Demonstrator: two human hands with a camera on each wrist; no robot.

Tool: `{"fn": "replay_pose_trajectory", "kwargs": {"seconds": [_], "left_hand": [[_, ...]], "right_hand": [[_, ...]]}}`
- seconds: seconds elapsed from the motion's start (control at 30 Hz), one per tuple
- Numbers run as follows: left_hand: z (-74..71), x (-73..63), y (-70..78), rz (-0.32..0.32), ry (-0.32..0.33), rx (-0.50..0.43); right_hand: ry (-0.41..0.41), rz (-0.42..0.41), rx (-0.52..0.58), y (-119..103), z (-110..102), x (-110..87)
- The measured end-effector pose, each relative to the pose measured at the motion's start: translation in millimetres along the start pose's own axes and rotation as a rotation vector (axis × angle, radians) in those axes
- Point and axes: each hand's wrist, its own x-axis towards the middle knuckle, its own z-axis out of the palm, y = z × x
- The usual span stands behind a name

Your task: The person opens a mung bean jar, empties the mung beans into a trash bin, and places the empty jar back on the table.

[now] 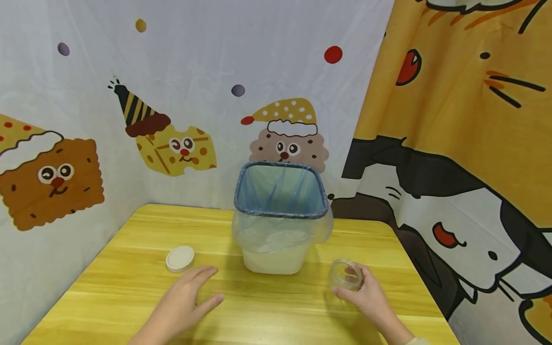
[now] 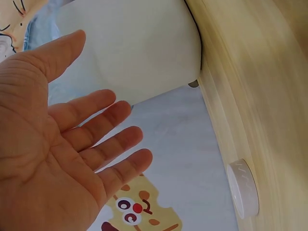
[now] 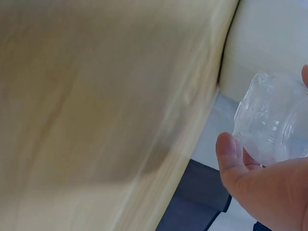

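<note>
A clear, open-topped jar (image 1: 339,274) is gripped between the thumb and fingers of my right hand (image 1: 366,292), at the right of the table. The right wrist view shows the same jar (image 3: 269,120) held above the wood, its inside looking see-through. My left hand (image 1: 178,299) hovers over the table with its fingers spread and nothing in it; its palm (image 2: 48,159) faces the left wrist camera. Just beyond those fingertips a round white lid (image 1: 180,258) lies flat on the wood, apart from the hand.
A cream bin (image 1: 273,261) lined with a bluish plastic bag (image 1: 280,232) stands at the middle back of the yellow wooden table (image 1: 129,268). Behind it hangs a white cloth (image 1: 194,57) with cartoon prints; an orange printed cloth (image 1: 453,124) hangs along the right side.
</note>
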Motion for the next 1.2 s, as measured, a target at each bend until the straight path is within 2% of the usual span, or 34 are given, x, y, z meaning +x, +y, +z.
{"fn": "replay_pose_trajectory", "kwargs": {"seconds": [0.2,0.7,1.2], "left_hand": [[-0.8,0.6,0.0,-0.031,-0.079,-0.007],[2.1,0.7,-3.4,-0.029,-0.134,-0.032],[2.9,-0.2,-4.7,-0.028,-0.146,-0.05]], "right_hand": [[0.0,-0.031,-0.015,1,9,-1.4],[-0.022,-0.037,-0.029,6,29,-3.7],[-0.056,-0.046,-0.102,2,41,-6.6]]}}
